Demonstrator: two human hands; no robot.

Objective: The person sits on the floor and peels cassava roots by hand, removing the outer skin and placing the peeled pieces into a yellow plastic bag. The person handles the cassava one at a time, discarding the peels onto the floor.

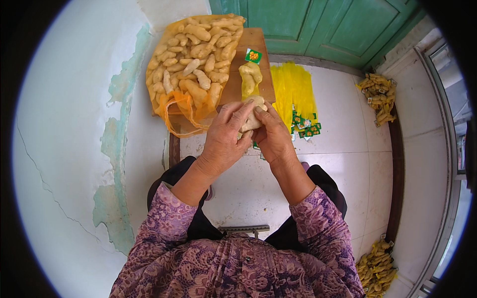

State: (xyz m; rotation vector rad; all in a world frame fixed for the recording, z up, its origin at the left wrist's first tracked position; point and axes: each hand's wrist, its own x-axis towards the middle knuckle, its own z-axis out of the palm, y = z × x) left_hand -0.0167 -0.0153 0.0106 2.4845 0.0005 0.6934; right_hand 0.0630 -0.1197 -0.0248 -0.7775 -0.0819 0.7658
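Note:
Both hands meet around a pale ginger root (253,121) at the lower end of a small yellow mesh bag (248,89). My left hand (228,136) grips the root from the left, and my right hand (274,134) holds it from the right, thumb on top. More ginger lies inside the small bag, which rests on a brown wooden board (266,78) with a green picture tag (253,56) at its far end. Left of it, a large orange mesh sack (203,89) is full of ginger; a few loose pieces lie on top. The fingers partly hide the held root.
Flat yellow mesh bags (294,93) with green tags (309,130) hang or lie right of the board. Filled ginger bags rest along the right wall, at the upper right (378,95) and lower right (376,270). A peeling wall (111,149) stands left, a green door (316,26) ahead.

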